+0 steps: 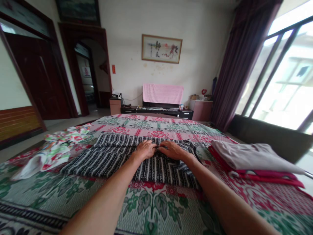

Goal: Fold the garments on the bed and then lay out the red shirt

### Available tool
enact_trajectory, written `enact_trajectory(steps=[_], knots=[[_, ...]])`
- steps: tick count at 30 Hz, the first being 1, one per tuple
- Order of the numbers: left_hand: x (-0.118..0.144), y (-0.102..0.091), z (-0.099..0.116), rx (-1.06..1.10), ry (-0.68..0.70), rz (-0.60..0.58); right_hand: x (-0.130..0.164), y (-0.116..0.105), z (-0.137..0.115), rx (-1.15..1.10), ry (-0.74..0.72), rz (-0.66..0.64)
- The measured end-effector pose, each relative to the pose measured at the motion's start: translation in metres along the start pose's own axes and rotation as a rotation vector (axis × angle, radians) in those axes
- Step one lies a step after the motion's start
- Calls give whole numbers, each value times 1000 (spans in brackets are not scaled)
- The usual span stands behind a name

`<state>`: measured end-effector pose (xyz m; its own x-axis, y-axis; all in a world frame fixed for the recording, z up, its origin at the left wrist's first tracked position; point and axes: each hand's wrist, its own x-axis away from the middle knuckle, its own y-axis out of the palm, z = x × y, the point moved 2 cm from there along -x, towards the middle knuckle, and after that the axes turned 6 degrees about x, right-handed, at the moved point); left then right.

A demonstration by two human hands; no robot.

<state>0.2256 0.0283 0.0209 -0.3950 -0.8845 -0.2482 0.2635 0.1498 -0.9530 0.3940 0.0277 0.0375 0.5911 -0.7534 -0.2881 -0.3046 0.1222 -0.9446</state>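
Note:
A black-and-white striped garment point(110, 156) lies spread on the floral bed cover point(156, 202) in front of me. My left hand point(144, 150) and my right hand point(172, 150) rest side by side on its middle, fingertips nearly touching, fingers curled down onto the cloth. Whether they pinch the fabric or just press on it is not clear. Both forearms reach in from the bottom edge.
A crumpled colourful floral garment point(55, 147) lies at the left. A folded grey-white cloth on a red one point(254, 160) sits at the right. Beyond the bed are a low cabinet with a pink towel point(162, 93), a doorway, and a large window with a curtain.

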Motion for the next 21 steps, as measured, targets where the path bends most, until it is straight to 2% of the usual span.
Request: enact_trajectory(steps=[8,12,15,17,19,21], knots=[[0,-4,1,67,-85,-193,2,8,-2,14,102,39],[2,-3,-3,89,-151,-221,3,10,-2,6,122,29],[2,-8,-5,95,-109,-151,3,11,-3,21,151,31],[1,-17,-8,99,-102,-52,4,13,-4,35,183,35],[3,-29,-19,79,-177,81,5,13,-5,49,205,27],[10,-44,-39,20,-302,188,5,13,-7,61,206,6]])
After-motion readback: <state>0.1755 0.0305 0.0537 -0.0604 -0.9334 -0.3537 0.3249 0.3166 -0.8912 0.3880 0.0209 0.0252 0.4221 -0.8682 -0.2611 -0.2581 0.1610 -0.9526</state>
